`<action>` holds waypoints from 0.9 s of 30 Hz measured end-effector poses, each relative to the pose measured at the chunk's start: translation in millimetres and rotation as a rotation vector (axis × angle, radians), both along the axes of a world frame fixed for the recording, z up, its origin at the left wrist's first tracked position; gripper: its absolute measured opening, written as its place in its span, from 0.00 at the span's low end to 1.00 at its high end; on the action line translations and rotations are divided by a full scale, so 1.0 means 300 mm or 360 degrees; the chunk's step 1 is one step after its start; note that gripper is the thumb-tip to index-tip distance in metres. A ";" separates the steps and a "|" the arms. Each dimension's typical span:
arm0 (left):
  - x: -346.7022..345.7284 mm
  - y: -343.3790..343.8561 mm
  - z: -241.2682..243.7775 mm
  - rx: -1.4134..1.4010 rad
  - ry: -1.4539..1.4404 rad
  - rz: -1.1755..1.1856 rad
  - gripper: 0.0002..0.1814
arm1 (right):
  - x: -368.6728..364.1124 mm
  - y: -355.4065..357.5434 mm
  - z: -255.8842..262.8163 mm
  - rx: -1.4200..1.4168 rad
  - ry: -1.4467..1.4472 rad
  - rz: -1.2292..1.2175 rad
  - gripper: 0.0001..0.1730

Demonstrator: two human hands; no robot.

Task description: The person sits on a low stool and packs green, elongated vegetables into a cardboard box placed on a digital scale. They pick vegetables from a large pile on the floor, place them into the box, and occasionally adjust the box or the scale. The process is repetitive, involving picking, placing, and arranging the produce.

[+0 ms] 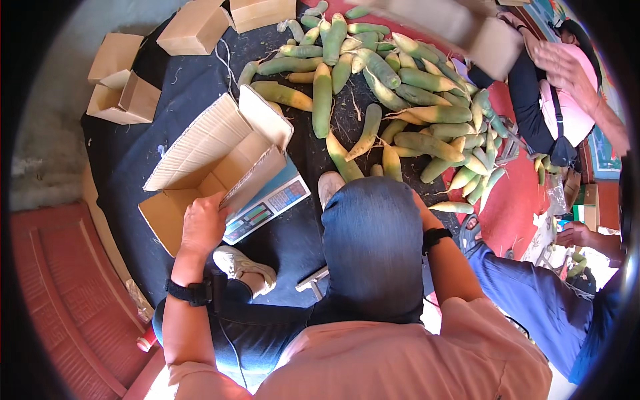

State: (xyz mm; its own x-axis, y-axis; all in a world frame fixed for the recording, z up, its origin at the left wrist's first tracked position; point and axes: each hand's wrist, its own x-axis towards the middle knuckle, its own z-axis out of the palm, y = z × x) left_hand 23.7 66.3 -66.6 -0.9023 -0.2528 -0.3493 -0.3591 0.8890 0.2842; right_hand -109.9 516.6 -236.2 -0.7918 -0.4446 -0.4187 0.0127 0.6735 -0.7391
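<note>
My left hand [204, 222] grips the near flap edge of an open cardboard box [232, 162]. The box has its flaps raised, and its visible inside holds nothing. Beneath it is a digital weighing scale [270, 202] with a keypad and a display, tilted in my view. My right hand [423, 212] is down beside my knee, which hides most of it; its fingers cannot be seen. Beyond the knee lies a large heap of green radishes [425, 142] with pale tips, the nearest ones close to my shoe.
Several more cardboard boxes [195, 27] stand at the upper left on the black ground sheet [185, 90]. A blurred cardboard box [470, 35] is at the upper right near a person in pink [570, 95]. Another person's blue-clad leg [535, 295] extends at the right.
</note>
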 end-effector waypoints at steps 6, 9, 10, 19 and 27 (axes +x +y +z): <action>-0.012 -0.004 0.016 0.0030 -0.0020 -0.0065 0.08 | -0.139 -0.086 0.004 0.0158 0.0020 -0.0165 0.19; -0.003 -0.008 -0.011 -0.0019 -0.0008 -0.0088 0.08 | -0.203 -0.156 -0.017 0.0160 -0.0124 -0.0246 0.21; -0.001 -0.002 -0.020 -0.0018 0.0016 -0.0089 0.08 | -0.224 -0.168 -0.036 0.0165 -0.0112 -0.0238 0.23; -0.030 0.022 0.002 0.0065 0.0023 0.0013 0.10 | -0.468 -0.307 -0.232 0.0303 0.1069 -0.0476 0.36; -0.055 0.024 0.009 0.0092 -0.0063 0.0000 0.11 | -0.986 -0.374 -0.066 0.0650 0.0671 -0.0878 0.45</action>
State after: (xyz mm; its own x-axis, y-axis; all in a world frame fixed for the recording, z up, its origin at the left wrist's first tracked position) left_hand 7.1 73.6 -64.0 -0.8875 -0.2312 -0.3986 -0.3711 0.8715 0.3207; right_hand -405.7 404.4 -255.9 -0.9803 0.1806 -0.0805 0.1974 0.8696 -0.4526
